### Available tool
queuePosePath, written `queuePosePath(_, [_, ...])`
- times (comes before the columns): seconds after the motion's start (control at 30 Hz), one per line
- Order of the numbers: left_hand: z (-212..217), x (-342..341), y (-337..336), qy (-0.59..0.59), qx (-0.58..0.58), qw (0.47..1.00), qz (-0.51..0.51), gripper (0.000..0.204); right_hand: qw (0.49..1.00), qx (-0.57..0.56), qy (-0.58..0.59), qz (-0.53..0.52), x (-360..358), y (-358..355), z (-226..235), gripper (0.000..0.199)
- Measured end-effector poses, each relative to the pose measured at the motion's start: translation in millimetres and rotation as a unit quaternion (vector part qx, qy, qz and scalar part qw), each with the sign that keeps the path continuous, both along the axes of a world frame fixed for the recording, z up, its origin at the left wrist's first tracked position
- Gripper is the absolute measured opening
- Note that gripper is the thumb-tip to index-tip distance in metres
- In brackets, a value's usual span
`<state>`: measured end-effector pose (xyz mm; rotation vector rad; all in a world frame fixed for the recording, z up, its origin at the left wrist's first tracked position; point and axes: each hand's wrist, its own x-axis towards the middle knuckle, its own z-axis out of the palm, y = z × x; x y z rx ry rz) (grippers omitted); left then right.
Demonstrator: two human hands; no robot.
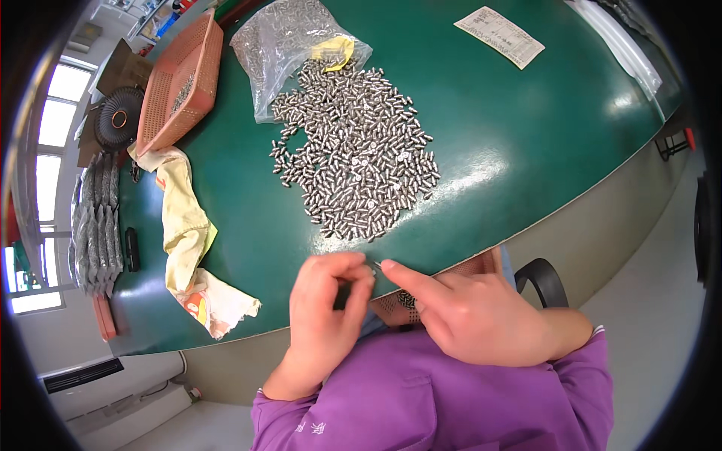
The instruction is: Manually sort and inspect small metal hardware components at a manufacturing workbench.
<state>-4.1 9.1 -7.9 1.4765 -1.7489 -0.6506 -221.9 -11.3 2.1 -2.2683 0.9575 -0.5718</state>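
Observation:
My left hand is over the near edge of the green table, its thumb and forefinger pinched together and the other fingers curled. At its fingertips is a small shiny metal part, too small to make out in detail. From the right comes my right hand, its forefinger stretched out so that the tip meets this part; the thumb and other fingers are partly hidden. Just beyond both hands lies a broad heap of small bullet-shaped metal pins on the table. Below the hands, partly covered by them, shows a pinkish perforated basket with metal pieces inside.
A clear plastic bag of pins lies open behind the heap. Along the left are a pink basket, a crumpled yellow cloth, a black fan, stacked filled bags and a black marker. A paper slip lies far right.

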Motion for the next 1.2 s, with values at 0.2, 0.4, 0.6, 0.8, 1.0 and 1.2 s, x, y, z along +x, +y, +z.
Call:
queuePosePath(0.2, [19.3,-4.1,-10.0,-0.089,-0.065,0.992,-0.064,0.023,0.998,0.032,-0.042,-0.046,-14.7,2.4,-1.7,0.063])
queuePosePath(0.4, [2.5,-10.6,-29.6,-0.150,-0.115,0.982,0.023,0.017,0.998,0.011,-0.035,-0.051,-10.4,2.7,-4.2,0.066])
queuePosePath(0.6, [8.6,-11.7,-22.7,-0.150,-0.077,0.986,0.007,0.017,0.998,-0.035,-0.028,-0.043,-5.8,1.0,-5.0,0.060])
queuePosePath(0.8, [7.0,-12.1,-19.7,-0.129,-0.066,0.989,0.006,0.018,0.996,-0.070,0.013,-0.046,-3.7,1.1,-1.8,0.053])
queuePosePath(1.0, [5.2,-10.6,-20.0,-0.117,-0.076,0.990,0.002,0.019,0.996,-0.076,0.023,-0.038,-3.3,1.0,-0.7,0.053])
queuePosePath(1.2, [5.6,-9.2,-21.8,-0.105,-0.074,0.992,-0.006,0.016,0.998,-0.054,0.019,-0.017,-4.7,-4.2,3.8,0.052])
